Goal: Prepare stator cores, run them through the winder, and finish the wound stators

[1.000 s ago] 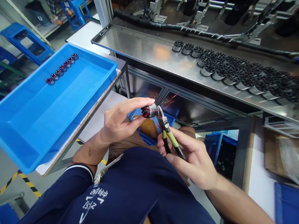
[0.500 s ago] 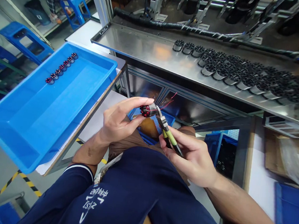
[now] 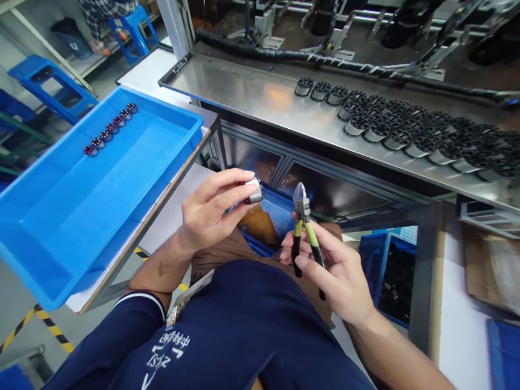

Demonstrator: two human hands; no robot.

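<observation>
Photographed gripping a short silver metal cylinder with red on its near end (image 3: 255, 190) in the left hand (image 3: 208, 212), pinched narrowly between thumb below and fingers above, over the lap. Holding steel-bladed side cutters with yellow-green and black handles (image 3: 303, 210) in the right hand (image 3: 339, 272), with fingers curled around spread handles. Pointing blades up and away from the body, just right of the left fingertips, without touching the cylinder; too small to tell whether blade tips meet.

Apparently at the wire-trimming step, or just past a cut, judging by cutters poised beside the work and no loose strand discernible at the cylinder.

Likely calling next for a turn of the cylinder to check its covered end or, if trimmed, for a steady carry leftward from the fingers, into the large blue rectangular plastic tray (image 3: 91, 195), to the line of small red-and-black round parts (image 3: 112, 128). Seen beyond the right fingers, on a brushed-steel shelf (image 3: 251, 91): silver-sided, black-topped round parts (image 3: 376, 131) in rows.
</observation>
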